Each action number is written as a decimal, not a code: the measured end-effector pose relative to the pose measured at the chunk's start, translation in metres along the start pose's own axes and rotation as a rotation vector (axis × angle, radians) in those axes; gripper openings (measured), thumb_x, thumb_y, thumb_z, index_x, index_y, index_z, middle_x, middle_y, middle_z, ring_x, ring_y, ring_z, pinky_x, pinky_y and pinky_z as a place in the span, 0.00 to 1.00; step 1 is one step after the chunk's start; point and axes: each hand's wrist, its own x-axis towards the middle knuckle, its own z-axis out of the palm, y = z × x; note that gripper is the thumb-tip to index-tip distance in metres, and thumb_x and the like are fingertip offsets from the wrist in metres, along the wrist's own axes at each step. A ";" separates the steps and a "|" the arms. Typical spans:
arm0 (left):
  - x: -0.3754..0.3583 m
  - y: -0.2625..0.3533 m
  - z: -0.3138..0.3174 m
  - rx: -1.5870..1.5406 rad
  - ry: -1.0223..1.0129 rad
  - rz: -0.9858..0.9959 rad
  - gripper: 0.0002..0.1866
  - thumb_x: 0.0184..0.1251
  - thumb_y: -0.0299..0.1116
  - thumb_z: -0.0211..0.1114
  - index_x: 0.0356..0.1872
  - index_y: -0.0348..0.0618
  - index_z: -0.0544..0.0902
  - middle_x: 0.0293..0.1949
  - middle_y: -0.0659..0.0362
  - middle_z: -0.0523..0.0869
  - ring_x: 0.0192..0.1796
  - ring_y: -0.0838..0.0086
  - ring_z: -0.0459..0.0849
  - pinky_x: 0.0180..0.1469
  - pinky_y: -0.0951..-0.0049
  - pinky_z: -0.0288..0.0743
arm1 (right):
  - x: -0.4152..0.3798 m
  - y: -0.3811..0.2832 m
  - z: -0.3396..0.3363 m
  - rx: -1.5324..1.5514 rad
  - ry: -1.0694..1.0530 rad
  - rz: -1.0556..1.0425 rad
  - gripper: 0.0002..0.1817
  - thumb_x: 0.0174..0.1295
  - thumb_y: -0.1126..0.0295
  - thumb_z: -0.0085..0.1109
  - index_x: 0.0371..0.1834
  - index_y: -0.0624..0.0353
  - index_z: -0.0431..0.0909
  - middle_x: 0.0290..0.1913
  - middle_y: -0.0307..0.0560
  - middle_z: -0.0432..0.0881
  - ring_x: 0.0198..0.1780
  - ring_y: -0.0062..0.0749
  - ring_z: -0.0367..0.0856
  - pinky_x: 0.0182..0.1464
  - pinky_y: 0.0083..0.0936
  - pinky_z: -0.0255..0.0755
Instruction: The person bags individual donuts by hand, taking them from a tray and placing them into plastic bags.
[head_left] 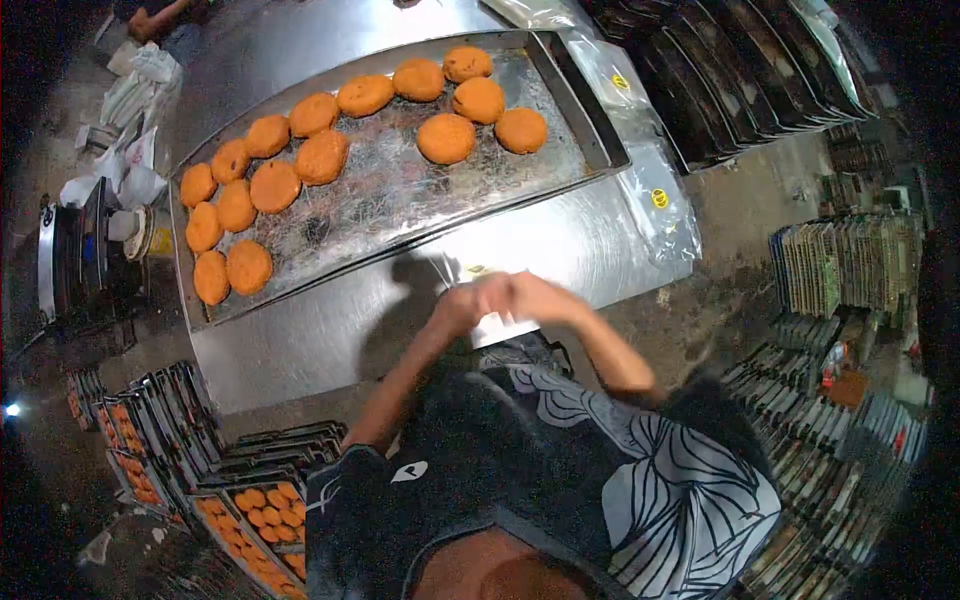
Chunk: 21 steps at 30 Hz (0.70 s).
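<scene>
Left hand point(462, 304) and right hand point(536, 298) meet over near edge of desk point(290, 362), fingers bunched at a white bag point(506, 331). Blurred there, can't tell if either grip is closed on it. Bag shows just under the hands, at desk edge. Tray point(385, 195) on desk beyond, buns point(447, 138) in it, mostly left and far side. Clear packs point(650, 222) right of tray
</scene>
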 end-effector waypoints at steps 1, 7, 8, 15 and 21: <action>0.010 0.011 -0.062 -0.773 0.015 -0.109 0.10 0.56 0.35 0.54 0.28 0.39 0.79 0.31 0.52 0.79 0.37 0.62 0.78 0.41 0.70 0.71 | -0.025 0.007 0.013 0.130 -0.185 0.193 0.05 0.52 0.70 0.54 0.28 0.60 0.75 0.27 0.41 0.77 0.27 0.25 0.74 0.32 0.23 0.69; 0.019 0.055 -0.125 -1.153 -0.008 -0.291 0.14 0.57 0.36 0.56 0.34 0.33 0.79 0.29 0.61 0.80 0.34 0.77 0.76 0.39 0.78 0.69 | -0.031 -0.007 0.030 -0.044 0.331 0.081 0.07 0.54 0.69 0.53 0.32 0.60 0.73 0.19 0.50 0.72 0.21 0.34 0.71 0.26 0.29 0.64; 0.019 0.057 -0.124 -1.149 -0.018 -0.286 0.14 0.57 0.36 0.56 0.34 0.33 0.79 0.29 0.61 0.80 0.34 0.77 0.76 0.39 0.78 0.69 | -0.037 -0.005 0.033 -0.040 0.342 0.081 0.07 0.54 0.69 0.53 0.32 0.60 0.73 0.19 0.50 0.72 0.21 0.34 0.71 0.26 0.29 0.64; 0.033 0.085 -0.139 -0.793 0.502 -0.431 0.06 0.51 0.32 0.62 0.29 0.43 0.81 0.22 0.60 0.77 0.27 0.75 0.74 0.31 0.75 0.68 | -0.030 -0.020 0.030 0.372 0.520 0.468 0.17 0.61 0.69 0.40 0.52 0.63 0.64 0.13 0.40 0.71 0.10 0.23 0.69 0.14 0.17 0.66; 0.049 0.088 -0.163 -0.254 0.810 0.012 0.13 0.52 0.32 0.62 0.40 0.40 0.76 0.33 0.59 0.76 0.32 0.67 0.75 0.33 0.71 0.70 | 0.027 -0.035 -0.032 1.337 0.381 -0.105 0.19 0.60 0.62 0.44 0.52 0.59 0.65 0.35 0.42 0.76 0.35 0.25 0.76 0.32 0.22 0.72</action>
